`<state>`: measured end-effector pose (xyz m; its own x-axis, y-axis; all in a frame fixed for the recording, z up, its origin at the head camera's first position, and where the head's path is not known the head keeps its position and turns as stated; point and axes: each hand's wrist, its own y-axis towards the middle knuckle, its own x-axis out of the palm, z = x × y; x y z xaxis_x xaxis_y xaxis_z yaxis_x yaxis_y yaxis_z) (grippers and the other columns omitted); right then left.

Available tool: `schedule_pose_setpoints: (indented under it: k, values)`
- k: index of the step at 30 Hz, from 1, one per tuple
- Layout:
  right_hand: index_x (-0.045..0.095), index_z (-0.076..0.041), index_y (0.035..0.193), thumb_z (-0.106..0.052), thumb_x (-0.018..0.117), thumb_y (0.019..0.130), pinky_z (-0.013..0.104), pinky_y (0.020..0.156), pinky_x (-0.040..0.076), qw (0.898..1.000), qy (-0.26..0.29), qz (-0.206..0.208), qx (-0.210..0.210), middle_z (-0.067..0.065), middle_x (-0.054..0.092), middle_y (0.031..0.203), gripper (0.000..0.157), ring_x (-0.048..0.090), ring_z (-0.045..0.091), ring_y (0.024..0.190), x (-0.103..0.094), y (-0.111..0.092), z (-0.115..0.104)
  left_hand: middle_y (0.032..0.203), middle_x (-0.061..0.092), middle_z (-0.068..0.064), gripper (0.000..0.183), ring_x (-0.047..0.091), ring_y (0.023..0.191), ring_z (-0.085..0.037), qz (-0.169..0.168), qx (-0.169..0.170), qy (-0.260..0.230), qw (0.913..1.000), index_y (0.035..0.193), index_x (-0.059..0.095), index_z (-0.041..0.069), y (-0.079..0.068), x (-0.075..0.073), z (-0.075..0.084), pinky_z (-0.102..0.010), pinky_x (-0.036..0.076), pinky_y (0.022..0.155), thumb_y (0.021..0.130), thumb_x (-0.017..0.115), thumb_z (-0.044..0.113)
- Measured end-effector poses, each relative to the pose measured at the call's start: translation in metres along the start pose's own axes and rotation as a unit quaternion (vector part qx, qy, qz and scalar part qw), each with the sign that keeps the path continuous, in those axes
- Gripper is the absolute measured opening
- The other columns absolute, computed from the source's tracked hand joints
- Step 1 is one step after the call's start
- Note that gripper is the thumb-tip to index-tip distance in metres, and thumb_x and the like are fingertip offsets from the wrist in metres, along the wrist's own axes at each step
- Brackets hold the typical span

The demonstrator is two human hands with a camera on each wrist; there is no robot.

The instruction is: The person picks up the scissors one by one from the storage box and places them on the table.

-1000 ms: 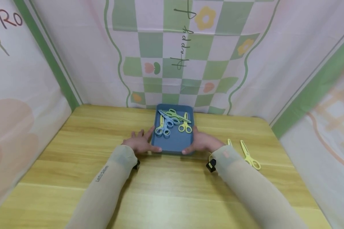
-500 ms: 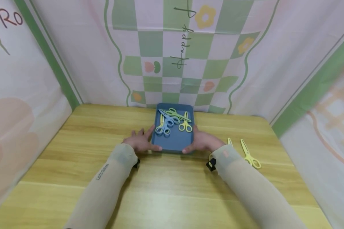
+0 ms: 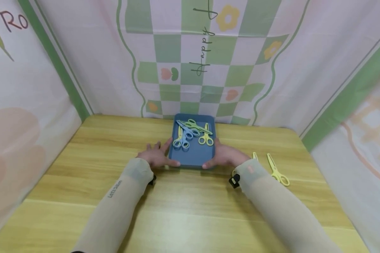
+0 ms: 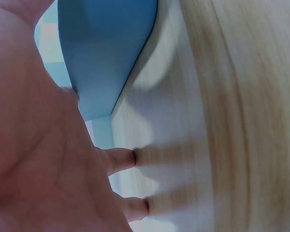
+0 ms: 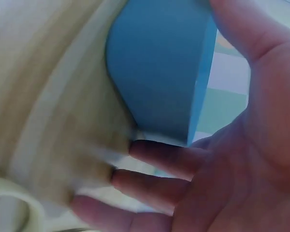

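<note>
A shallow blue tray point(image 3: 196, 158) lies on the wooden table near the back wall. In it are blue scissors point(image 3: 184, 137), green scissors point(image 3: 194, 125), yellow scissors point(image 3: 206, 139) at the right and another yellow pair partly under the blue ones. My left hand point(image 3: 156, 156) is at the tray's left side, its thumb along the front edge and fingers spread. At the opposite side my right hand point(image 3: 225, 156) mirrors it, thumb tip at the front right corner. Both wrist views show extended fingers beside the tray wall point(image 4: 106, 53), some fingertips down at the table.
Yellow scissors point(image 3: 277, 174) lie on the table right of my right forearm. A second yellow pair point(image 3: 255, 155) is mostly hidden behind that wrist. A printed cloth point(image 3: 190, 91) hangs directly behind the tray, and cloth walls stand at both sides.
</note>
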<state>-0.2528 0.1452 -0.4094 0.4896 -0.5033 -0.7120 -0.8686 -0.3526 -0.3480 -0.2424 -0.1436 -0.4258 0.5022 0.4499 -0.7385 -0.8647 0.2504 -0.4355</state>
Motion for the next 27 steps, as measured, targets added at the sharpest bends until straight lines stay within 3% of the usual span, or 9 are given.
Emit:
schedule_pose_setpoints:
  k: [2,4,6,8,11,16,21,24,27]
  values:
    - [-0.002,0.013,0.152,-0.037,0.092,0.07,0.051,0.114,0.025,0.999,-0.044,-0.001,0.008,0.035,0.013,0.157,0.134,0.031,0.045,0.138,-0.003,-0.001,-0.005,0.165,-0.004,-0.013,0.112,-0.011,0.144,-0.051,0.001,0.003,0.002,1.0,0.156,-0.004,0.05,0.001,0.0,0.001,-0.078,-0.001,0.103,0.074,0.067,0.077]
    - [0.022,0.015,0.148,-0.039,0.089,0.073,0.05,0.107,0.036,0.993,-0.114,-0.002,0.013,0.033,0.036,0.147,0.114,0.046,0.042,0.126,-0.008,-0.003,-0.013,0.165,-0.004,-0.013,0.112,-0.011,0.144,-0.05,0.001,0.004,0.002,1.0,0.155,-0.005,0.051,0.002,0.001,0.001,-0.078,0.0,0.103,0.073,0.067,0.078]
    - [0.051,0.013,0.13,-0.041,0.085,0.078,0.049,0.093,0.047,0.982,-0.188,-0.004,0.024,0.026,0.058,0.124,0.082,0.059,0.037,0.107,-0.014,-0.005,-0.025,0.165,-0.004,-0.013,0.113,-0.011,0.144,-0.05,0.0,0.004,0.001,1.0,0.155,-0.005,0.052,0.003,0.001,0.002,-0.078,0.001,0.104,0.072,0.068,0.078]
    - [0.067,0.004,0.104,-0.041,0.08,0.083,0.046,0.081,0.05,0.973,-0.23,0.0,0.025,0.016,0.065,0.102,0.051,0.061,0.03,0.088,-0.019,-0.005,-0.037,0.165,-0.005,-0.013,0.113,-0.011,0.144,-0.05,-0.002,0.004,0.0,1.0,0.155,-0.005,0.052,0.004,0.001,0.002,-0.078,0.001,0.103,0.073,0.068,0.078]
    - [0.065,-0.008,0.074,-0.04,0.073,0.088,0.042,0.069,0.048,0.971,-0.237,0.024,0.021,0.004,0.059,0.075,0.036,0.054,0.022,0.067,-0.024,-0.001,-0.052,0.165,-0.005,-0.013,0.112,-0.012,0.144,-0.05,-0.005,0.003,0.0,1.0,0.156,-0.005,0.05,0.004,0.0,0.0,-0.078,0.0,0.103,0.074,0.067,0.077]
    - [0.047,-0.015,0.055,-0.033,0.067,0.092,0.038,0.063,0.043,0.982,-0.172,0.072,-0.006,-0.004,0.038,0.054,0.046,0.038,0.015,0.05,-0.021,0.018,-0.065,0.165,-0.005,-0.013,0.111,-0.011,0.144,-0.05,-0.006,-0.002,0.003,1.0,0.156,-0.005,0.05,0.002,-0.001,-0.001,-0.079,0.0,0.102,0.076,0.066,0.077]
    - [0.057,-0.009,0.062,-0.027,0.067,0.091,0.039,0.064,0.046,0.988,-0.125,0.089,0.017,0.001,0.049,0.062,0.036,0.049,0.02,0.057,-0.01,0.034,-0.073,0.165,-0.005,-0.013,0.11,-0.011,0.144,-0.051,-0.005,0.0,0.006,1.0,0.156,-0.005,0.051,0.002,-0.001,-0.001,-0.08,0.001,0.102,0.076,0.066,0.077]
    - [0.07,-0.005,0.082,-0.03,0.068,0.092,0.05,0.083,0.049,0.99,-0.116,0.075,0.041,0.006,0.064,0.086,0.027,0.06,0.026,0.081,-0.004,0.041,-0.076,0.165,-0.005,-0.012,0.11,-0.011,0.144,-0.051,-0.005,0.001,0.009,0.9999,0.156,-0.005,0.051,0.002,-0.001,-0.001,-0.08,0.002,0.101,0.076,0.065,0.078]
    - [0.075,-0.006,0.101,-0.035,0.065,0.095,0.065,0.102,0.034,0.986,-0.142,0.058,0.065,0.009,0.068,0.112,0.031,0.06,0.032,0.107,0.003,0.048,-0.078,0.165,-0.004,-0.012,0.11,-0.01,0.144,-0.051,-0.003,0.002,0.013,0.9999,0.156,-0.004,0.05,0.0,-0.001,-0.001,-0.08,0.003,0.101,0.075,0.065,0.078]
